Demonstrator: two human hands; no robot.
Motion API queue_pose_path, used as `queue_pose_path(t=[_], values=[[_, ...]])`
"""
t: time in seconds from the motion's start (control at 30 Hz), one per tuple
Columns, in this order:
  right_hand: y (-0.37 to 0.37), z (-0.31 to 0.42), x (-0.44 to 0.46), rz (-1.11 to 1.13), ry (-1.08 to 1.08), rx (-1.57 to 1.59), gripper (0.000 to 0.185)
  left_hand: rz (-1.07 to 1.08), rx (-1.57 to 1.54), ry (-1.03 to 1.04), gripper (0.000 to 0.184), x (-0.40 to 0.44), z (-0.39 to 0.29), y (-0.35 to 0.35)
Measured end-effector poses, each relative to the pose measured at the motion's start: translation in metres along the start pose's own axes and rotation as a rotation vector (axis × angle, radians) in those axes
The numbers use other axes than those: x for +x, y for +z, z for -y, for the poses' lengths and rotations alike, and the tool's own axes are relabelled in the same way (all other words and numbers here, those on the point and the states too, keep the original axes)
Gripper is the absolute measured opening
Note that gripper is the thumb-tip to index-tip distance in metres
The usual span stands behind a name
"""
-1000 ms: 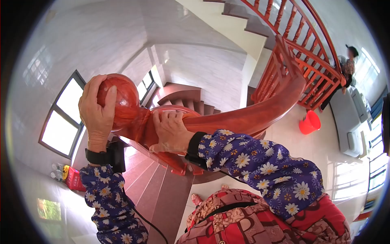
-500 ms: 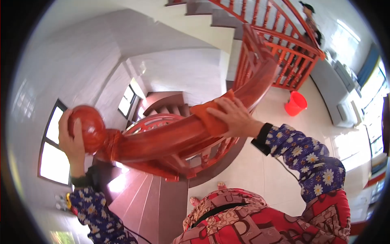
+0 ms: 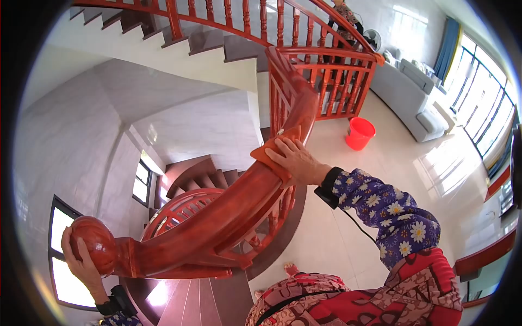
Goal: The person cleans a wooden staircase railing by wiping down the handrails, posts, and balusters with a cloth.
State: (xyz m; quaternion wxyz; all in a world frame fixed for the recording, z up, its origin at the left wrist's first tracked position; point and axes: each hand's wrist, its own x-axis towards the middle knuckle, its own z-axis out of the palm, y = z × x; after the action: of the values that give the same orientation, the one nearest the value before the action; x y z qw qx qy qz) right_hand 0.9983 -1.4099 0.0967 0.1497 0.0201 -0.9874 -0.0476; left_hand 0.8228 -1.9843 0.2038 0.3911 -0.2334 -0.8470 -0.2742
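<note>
My left hand [image 3: 87, 267] is curled around the outer side of a glossy red-brown wooden ball [image 3: 98, 243] at the end of the banister. From that ball a thick curved wooden handrail [image 3: 217, 212] runs up and away to the right. Farther along it, my right hand [image 3: 298, 162] presses an orange cloth [image 3: 267, 154] onto the top of the rail, fingers stretched over it. Part of the cloth is hidden under the palm.
Dark stair treads [image 3: 190, 304] descend below the rail at left. A red bucket [image 3: 360, 133] stands on the pale tiled floor [image 3: 337, 239]. Beyond are a balustrade [image 3: 340, 89], a grey sofa [image 3: 402, 100] and another person [image 3: 343, 22] behind the railing.
My right hand and the cloth have slid farther along the handrail, away from the ball. My left hand stays on the ball. The view has shifted, bringing more of the room into sight.
</note>
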Motion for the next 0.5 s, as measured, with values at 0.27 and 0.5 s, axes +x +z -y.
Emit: queue_pose_path(t=[0.27,0.5], values=[[-0.010,0.086,0.015,-0.007,-0.307,0.182,0.104,0.002,0.006,0.027,0.036,0.002,-0.008,-0.003],[-0.006,0.258,0.066,-0.064,-0.671,0.294,0.108,-0.008,-0.044,-0.005,0.035,0.002,-0.020,-0.005]])
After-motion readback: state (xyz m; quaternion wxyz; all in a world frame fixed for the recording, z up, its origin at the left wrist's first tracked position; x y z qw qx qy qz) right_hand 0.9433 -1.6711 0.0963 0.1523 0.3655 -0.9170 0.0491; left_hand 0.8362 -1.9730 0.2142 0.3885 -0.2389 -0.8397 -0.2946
